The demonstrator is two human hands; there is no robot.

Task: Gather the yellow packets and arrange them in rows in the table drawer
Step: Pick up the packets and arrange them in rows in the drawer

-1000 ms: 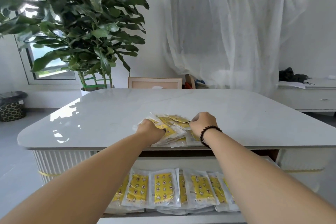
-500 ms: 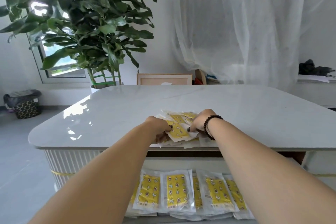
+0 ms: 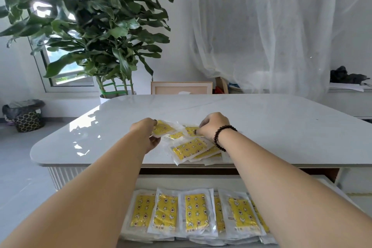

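Pinched one yellow packet (image 3: pixel 162 128) in left hand (image 3: pixel 146 133) beside the loose pile (image 3: pixel 193 147) on the tabletop (image 3: pixel 261 127), probably to separate it; right hand (image 3: pixel 213 126) pinched another atop the pile. Below the pile, a row of packets (image 3: pixel 193 211) in the drawer (image 3: pixel 201 181).

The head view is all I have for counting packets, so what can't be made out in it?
- Loose yellow packets on the white table: they overlap, and the left hand and right hand cover some.
- Row of yellow packets in the open drawer: both forearms hide its ends; lower layers are buried.
- Drawer front: cut off by the bottom edge.
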